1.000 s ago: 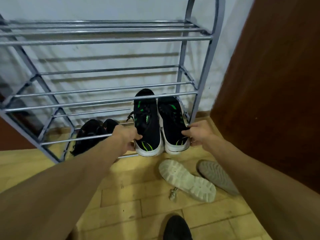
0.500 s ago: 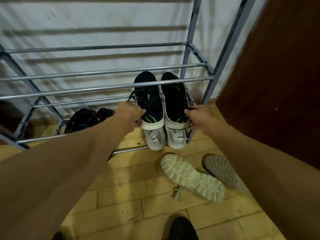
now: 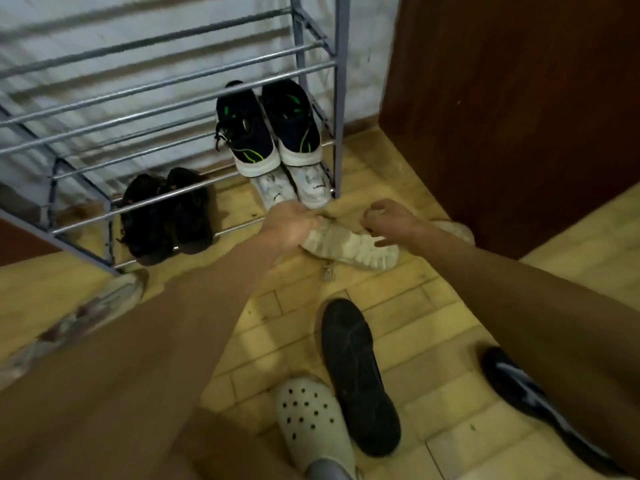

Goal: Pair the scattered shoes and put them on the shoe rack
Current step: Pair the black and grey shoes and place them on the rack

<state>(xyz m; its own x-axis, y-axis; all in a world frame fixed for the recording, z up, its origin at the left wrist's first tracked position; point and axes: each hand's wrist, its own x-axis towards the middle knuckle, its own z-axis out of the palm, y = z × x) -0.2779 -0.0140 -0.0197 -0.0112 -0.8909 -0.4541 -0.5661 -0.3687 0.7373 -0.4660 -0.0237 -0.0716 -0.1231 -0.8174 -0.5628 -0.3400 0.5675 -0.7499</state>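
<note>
At frame centre, below the rack [image 3: 338, 98], the left hand [image 3: 289, 227] gripped an upturned beige shoe [image 3: 351, 247]; the right hand [image 3: 391, 222] hovered beside it, fingers loosely spread.

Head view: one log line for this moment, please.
left hand: grips beige shoe on floor | right hand: open, near it | rack: black-green pair shelved

A rack [image 3: 337, 98] stands against the wall, with a door [image 3: 502, 116] to its right. At the rack's right end, sneakers [image 3: 266, 133] sit on a tier, a second pair [image 3: 294, 190] directly below. A third pair [image 3: 166, 213] sits low at the left. Before the rack lies an upturned shoe [image 3: 349, 245], the left hand [image 3: 289, 225] gripping its end and the right hand [image 3: 388, 220] just above. Nearer, a clog [image 3: 311, 420] lies left of another shoe [image 3: 356, 368].
</note>
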